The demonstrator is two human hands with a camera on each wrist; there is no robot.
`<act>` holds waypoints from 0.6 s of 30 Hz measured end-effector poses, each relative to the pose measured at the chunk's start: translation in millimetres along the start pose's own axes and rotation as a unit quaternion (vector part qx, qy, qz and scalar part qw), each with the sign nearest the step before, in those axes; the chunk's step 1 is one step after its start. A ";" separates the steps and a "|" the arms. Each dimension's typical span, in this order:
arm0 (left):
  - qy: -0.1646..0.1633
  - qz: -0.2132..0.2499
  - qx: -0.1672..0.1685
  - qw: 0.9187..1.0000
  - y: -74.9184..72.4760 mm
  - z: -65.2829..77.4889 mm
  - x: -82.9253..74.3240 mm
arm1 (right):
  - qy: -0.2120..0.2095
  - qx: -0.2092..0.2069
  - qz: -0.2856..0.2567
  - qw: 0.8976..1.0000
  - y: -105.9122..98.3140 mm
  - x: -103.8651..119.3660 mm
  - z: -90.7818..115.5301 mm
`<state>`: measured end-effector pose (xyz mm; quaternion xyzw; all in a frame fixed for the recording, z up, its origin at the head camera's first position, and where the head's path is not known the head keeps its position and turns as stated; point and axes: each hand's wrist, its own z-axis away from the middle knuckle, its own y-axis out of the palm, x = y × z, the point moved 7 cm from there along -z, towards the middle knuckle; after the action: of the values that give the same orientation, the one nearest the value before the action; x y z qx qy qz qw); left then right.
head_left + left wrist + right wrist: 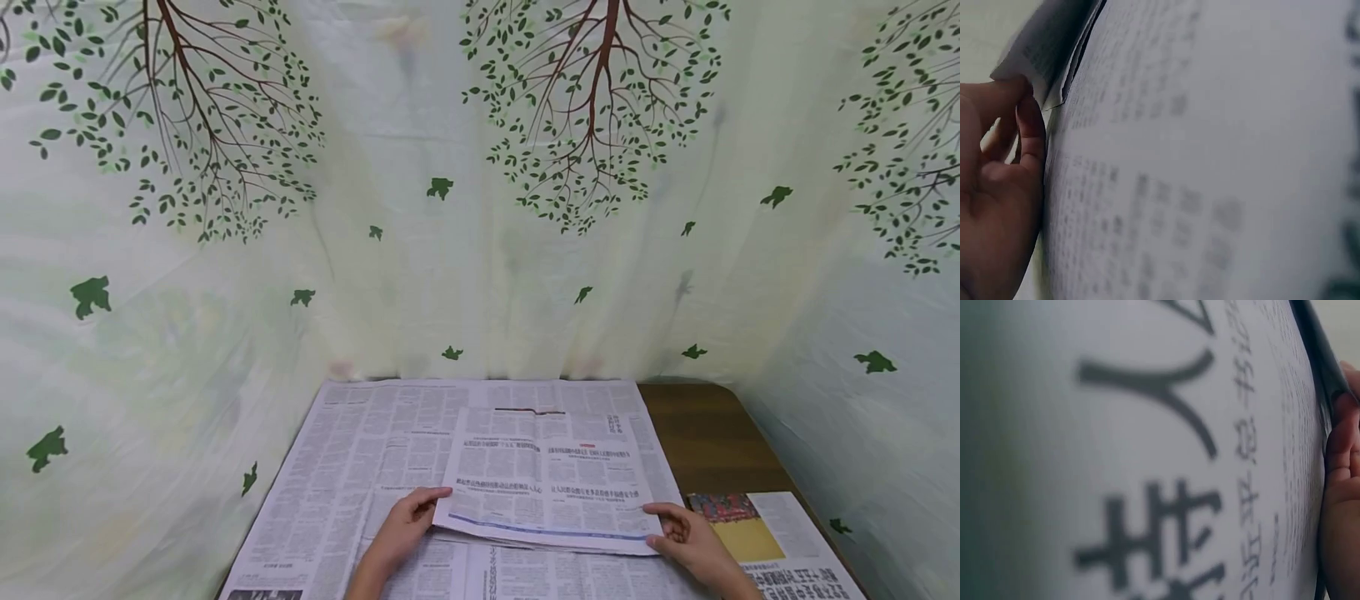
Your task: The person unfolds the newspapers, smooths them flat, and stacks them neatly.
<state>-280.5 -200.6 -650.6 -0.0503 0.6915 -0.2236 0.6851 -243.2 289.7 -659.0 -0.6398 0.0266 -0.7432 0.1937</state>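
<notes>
A folded newspaper point(551, 479), printed in columns with a blue stripe along its near edge, overlaps a larger spread of newspaper point(330, 475) in the head view. At its near left corner, my left hand point(403, 529) pinches the paper between thumb and fingers. My right hand point(693, 542) grips the near right corner, its thumb at the edge. The left wrist view shows the lifted corner point(1041, 56) between the left fingertips, close over the printed spread. In the right wrist view, the right fingers point(1344, 437) hold a dark, shaded paper edge; part of that hand is cut off.
Brown tabletop point(697, 429) shows on the right beyond the newsprint. Another newspaper point(798, 533) with a red and yellow picture lies at the near right. A pale curtain point(450, 283) with printed trees and leaves encloses the table's back and sides.
</notes>
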 end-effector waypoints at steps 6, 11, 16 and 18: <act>0.078 -0.121 -0.044 0.989 -0.6 -4.4 -15.0 | 0.018 0.015 -0.032 0.999 -1.2 -5.1 -1.9; 0.111 -0.147 -0.074 0.980 1.9 -6.3 -22.5 | 0.037 -0.004 -0.036 0.999 -2.2 -6.2 -1.6; 0.100 -0.160 -0.091 0.978 3.2 -5.0 -21.5 | 0.051 -0.030 -0.038 0.998 -4.4 -7.7 -1.9; 0.086 -0.153 -0.099 0.980 2.5 -3.5 -19.1 | 0.050 -0.030 -0.048 0.997 -4.4 -9.0 -1.7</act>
<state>-282.2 -190.3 -634.0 -0.2031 0.7509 -0.2597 0.5722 -245.0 296.3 -666.5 -0.6076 0.0276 -0.7818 0.1371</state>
